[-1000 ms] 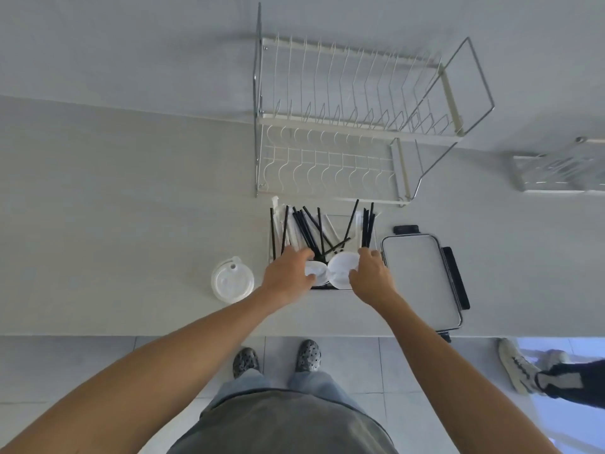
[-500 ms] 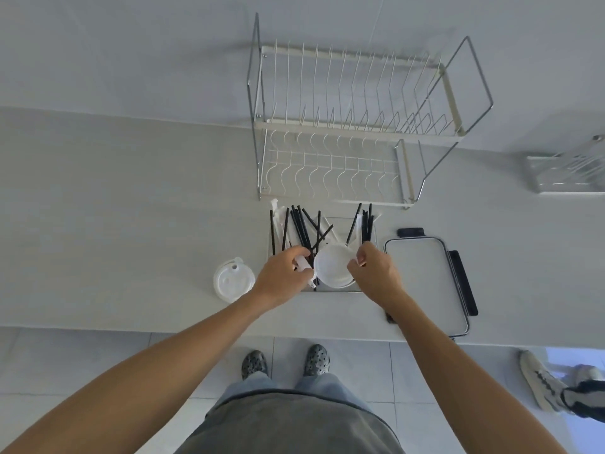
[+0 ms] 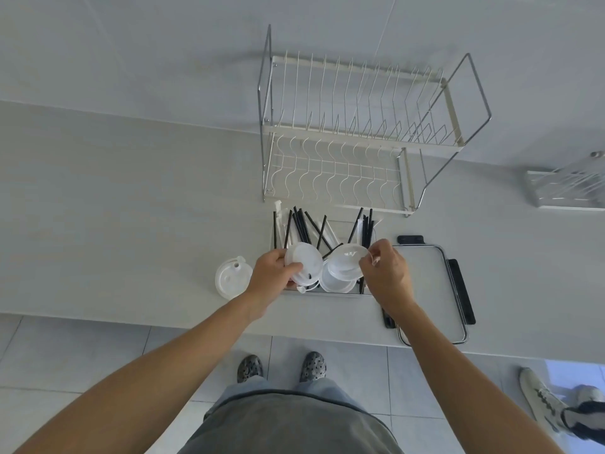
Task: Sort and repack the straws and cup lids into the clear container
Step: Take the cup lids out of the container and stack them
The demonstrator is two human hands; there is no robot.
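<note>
Pale counter (image 3: 131, 208): your left hand (image 3: 273, 276) grips one lid (image 3: 302, 262), right hand (image 3: 388, 273) pinches another lid (image 3: 348, 258) above the clear container (image 3: 330, 293); straws (image 3: 302, 227) remain jumbled, sorting barely begun.

Left hand (image 3: 273, 275) grips a white cup lid (image 3: 302, 262) above the clear container (image 3: 340, 291), right hand (image 3: 386, 273) pinches a clear lid (image 3: 347, 260) just beside it, more lids (image 3: 337, 280) stacked underneath, black straws (image 3: 302, 227) fanning out behind; one lid (image 3: 230, 278) sits alone on the counter (image 3: 131, 208) to the left, a wire dish rack (image 3: 360, 136) behind, a tray (image 3: 425, 290) to the right
</note>
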